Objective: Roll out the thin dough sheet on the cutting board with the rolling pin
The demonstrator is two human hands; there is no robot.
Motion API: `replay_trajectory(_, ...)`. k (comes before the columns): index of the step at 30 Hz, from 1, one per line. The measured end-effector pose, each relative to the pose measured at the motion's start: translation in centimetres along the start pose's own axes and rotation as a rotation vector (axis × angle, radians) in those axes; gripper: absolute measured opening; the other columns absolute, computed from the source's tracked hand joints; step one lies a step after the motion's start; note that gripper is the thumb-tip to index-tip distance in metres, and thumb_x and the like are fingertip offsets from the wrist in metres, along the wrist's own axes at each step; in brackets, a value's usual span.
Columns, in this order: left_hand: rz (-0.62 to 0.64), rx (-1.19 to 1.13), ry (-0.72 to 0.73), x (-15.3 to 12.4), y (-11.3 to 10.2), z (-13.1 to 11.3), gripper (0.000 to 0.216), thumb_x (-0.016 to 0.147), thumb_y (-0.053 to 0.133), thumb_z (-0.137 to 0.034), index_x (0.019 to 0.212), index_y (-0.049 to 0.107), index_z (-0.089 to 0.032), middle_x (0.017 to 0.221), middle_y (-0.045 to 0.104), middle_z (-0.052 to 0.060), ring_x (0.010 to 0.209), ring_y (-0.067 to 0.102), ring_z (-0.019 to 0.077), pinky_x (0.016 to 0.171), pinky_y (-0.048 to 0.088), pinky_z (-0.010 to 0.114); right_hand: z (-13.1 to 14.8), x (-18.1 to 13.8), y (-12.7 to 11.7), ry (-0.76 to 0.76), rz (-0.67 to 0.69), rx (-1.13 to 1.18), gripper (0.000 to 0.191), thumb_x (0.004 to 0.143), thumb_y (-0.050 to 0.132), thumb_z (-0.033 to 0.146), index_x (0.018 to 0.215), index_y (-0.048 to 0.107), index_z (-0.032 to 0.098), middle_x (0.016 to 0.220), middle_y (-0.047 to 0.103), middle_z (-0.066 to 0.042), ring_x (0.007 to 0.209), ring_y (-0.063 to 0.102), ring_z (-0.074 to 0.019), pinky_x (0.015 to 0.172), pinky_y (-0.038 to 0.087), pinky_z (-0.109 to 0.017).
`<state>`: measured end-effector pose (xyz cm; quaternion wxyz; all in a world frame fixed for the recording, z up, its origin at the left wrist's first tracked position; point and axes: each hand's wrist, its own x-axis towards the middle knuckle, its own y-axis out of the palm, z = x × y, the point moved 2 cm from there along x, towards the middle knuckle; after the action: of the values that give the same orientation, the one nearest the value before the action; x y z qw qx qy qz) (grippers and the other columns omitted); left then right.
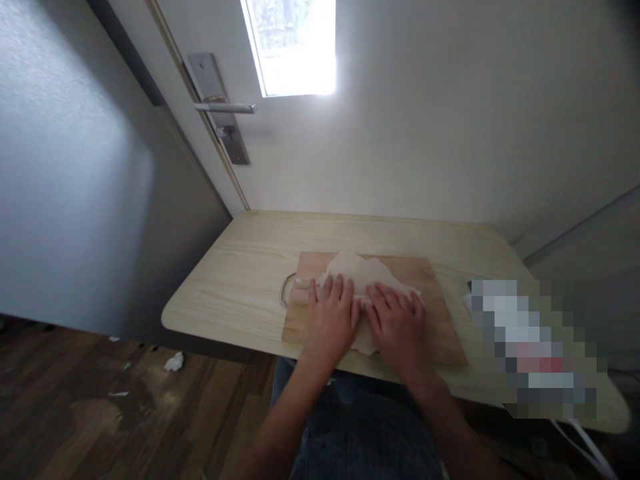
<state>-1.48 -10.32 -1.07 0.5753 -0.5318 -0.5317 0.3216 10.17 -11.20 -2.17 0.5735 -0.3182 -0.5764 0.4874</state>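
A flat sheet of pale dough [357, 270] lies on a wooden cutting board [435, 313] with a metal handle loop [286, 291] at its left end. My left hand [333, 313] rests palm-down on the near left part of the dough, fingers stretched out. Beside it, my right hand [397, 319] lies flat on the dough's near right part, fingers spread. Both hands press on the dough; neither grips anything.
The board sits on a light wooden table [240, 280] with rounded corners. A white door [400, 133] with a metal lever handle [225, 107] stands behind it. A blurred-out object [530, 347] lies at the table's right. Paper scraps [174, 362] lie on the dark wood floor.
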Motion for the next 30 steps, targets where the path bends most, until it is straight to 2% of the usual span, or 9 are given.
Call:
replay_trajectory(3, 0.003, -0.015, -0.009, -3.8, -0.3, -0.6, 0.042, 0.091, 0.031, -0.033, 0.129, 0.043, -0.021, 0.139, 0.04, 0.008, 0.129, 0.03, 0.0316, 0.101, 0.022, 0.06, 0.5, -3.9, -0.2, -0.059, -0.065, 0.004, 0.04, 0.09, 0.033, 0.034, 0.12, 0.054, 0.018, 0.124, 0.055, -0.009, 0.116, 0.043, -0.0263, 0.101, 0.021, -0.049)
replay_trajectory(6, 0.009, -0.023, 0.0, -5.0, -0.1, -1.1, 0.044, 0.09, 0.031, -0.031, 0.132, 0.04, -0.021, 0.143, 0.032, 0.008, 0.131, 0.023, 0.0356, 0.098, 0.024, 0.063, 0.9, -5.0, -0.2, -0.088, -0.094, 0.021, 0.043, 0.091, 0.03, 0.035, 0.122, 0.052, 0.015, 0.128, 0.051, -0.012, 0.12, 0.039, -0.0266, 0.1, 0.023, -0.047)
replay_trajectory(8, 0.002, -0.022, -0.002, -3.7, 0.2, -1.0, 0.044, 0.09, 0.03, -0.031, 0.132, 0.04, -0.021, 0.142, 0.034, 0.008, 0.131, 0.024, 0.0361, 0.098, 0.022, 0.065, 0.8, -3.7, -0.1, -0.057, -0.087, 0.016, 0.042, 0.092, 0.028, 0.032, 0.122, 0.052, 0.016, 0.13, 0.05, -0.011, 0.119, 0.04, -0.0263, 0.1, 0.022, -0.048)
replay_trajectory(12, -0.001, 0.019, -0.006, 2.0, 0.8, -0.3, 0.04, 0.092, 0.025, -0.03, 0.121, 0.05, -0.017, 0.13, 0.05, 0.011, 0.121, 0.041, 0.0303, 0.101, 0.015, 0.064, 0.2, 1.9, 0.2, 0.012, 0.007, 0.041, 0.038, 0.092, 0.027, 0.025, 0.116, 0.056, 0.019, 0.123, 0.057, -0.007, 0.111, 0.049, -0.0223, 0.101, 0.019, -0.048)
replay_trajectory(15, 0.044, 0.044, 0.025, 5.7, 1.0, 0.4, 0.038, 0.092, 0.026, -0.028, 0.11, 0.056, -0.013, 0.125, 0.053, 0.014, 0.112, 0.05, 0.026, 0.098, 0.032, 0.049, -0.3, 5.4, 0.4, 0.054, 0.068, 0.049, 0.037, 0.092, 0.028, 0.026, 0.108, 0.061, 0.018, 0.121, 0.059, -0.007, 0.109, 0.051, -0.0217, 0.098, 0.024, -0.044)
replay_trajectory(17, 0.048, 0.047, 0.044, 6.5, 0.9, 0.5, 0.038, 0.092, 0.026, -0.028, 0.109, 0.057, -0.013, 0.124, 0.053, 0.014, 0.111, 0.051, 0.025, 0.093, 0.039, 0.043, -0.4, 6.1, 0.5, 0.051, 0.086, 0.043, 0.038, 0.092, 0.029, 0.026, 0.109, 0.061, 0.017, 0.122, 0.058, -0.008, 0.11, 0.051, -0.0219, 0.097, 0.026, -0.042)
replay_trajectory(20, 0.0, 0.035, 0.053, 4.7, 0.6, 0.3, 0.037, 0.092, 0.026, -0.029, 0.113, 0.055, -0.016, 0.125, 0.053, 0.011, 0.114, 0.048, 0.0255, 0.097, 0.034, 0.047, -0.3, 4.5, 0.5, 0.006, 0.069, 0.04, 0.038, 0.092, 0.029, 0.027, 0.112, 0.059, 0.018, 0.123, 0.057, -0.006, 0.112, 0.049, -0.0227, 0.099, 0.024, -0.043)
replay_trajectory(26, -0.039, -0.014, 0.003, -2.6, 0.1, 0.5, 0.037, 0.091, 0.033, -0.036, 0.12, 0.051, -0.022, 0.127, 0.053, 0.008, 0.118, 0.044, 0.0285, 0.102, 0.018, 0.061, -0.5, -2.6, -0.3, -0.069, -0.026, 0.034, 0.037, 0.09, 0.035, 0.032, 0.121, 0.052, 0.021, 0.122, 0.057, -0.006, 0.114, 0.045, -0.0236, 0.101, 0.019, -0.046)
replay_trajectory(30, -0.059, 0.03, -0.074, -3.5, 0.0, 2.7, 0.039, 0.091, 0.032, -0.034, 0.123, 0.049, -0.019, 0.133, 0.047, 0.012, 0.125, 0.036, 0.0328, 0.097, 0.023, 0.065, -1.4, -3.4, -0.5, -0.088, -0.03, 0.03, 0.04, 0.091, 0.032, 0.031, 0.124, 0.048, 0.016, 0.125, 0.054, -0.008, 0.118, 0.041, -0.0236, 0.101, 0.02, -0.046)
